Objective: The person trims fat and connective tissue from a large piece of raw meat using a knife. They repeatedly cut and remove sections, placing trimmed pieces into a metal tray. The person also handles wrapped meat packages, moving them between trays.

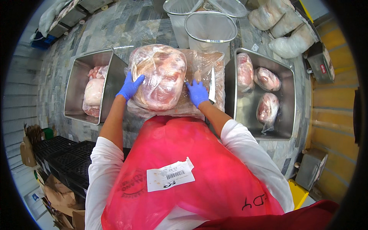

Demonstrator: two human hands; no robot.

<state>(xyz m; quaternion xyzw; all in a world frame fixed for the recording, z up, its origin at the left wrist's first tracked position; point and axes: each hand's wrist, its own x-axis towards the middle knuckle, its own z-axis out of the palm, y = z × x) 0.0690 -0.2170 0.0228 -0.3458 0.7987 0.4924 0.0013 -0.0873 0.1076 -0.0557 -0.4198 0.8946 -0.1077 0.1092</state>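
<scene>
A large piece of raw meat in clear plastic wrap (161, 78) lies in front of me on a plastic-covered work surface (205, 57). My left hand (130, 86), in a blue glove, rests against the meat's left side with fingers and thumb apart. To the right of the meat, my right hand (197, 92), also gloved in blue, is spread over the plastic-covered surface, its fingertips close to the meat's edge. Just beyond that hand lies a knife (212, 82), its blade pointing away from me and its handle partly hidden. Neither hand grips anything.
A metal bin (69, 90) with raw meat stands at the left, another (293, 103) with several wrapped pieces at the right. Hoop-rimmed bags (211, 28) stand beyond the work surface. Black crates (69, 155) sit at the lower left; more wrapped meat (289, 44) lies far right.
</scene>
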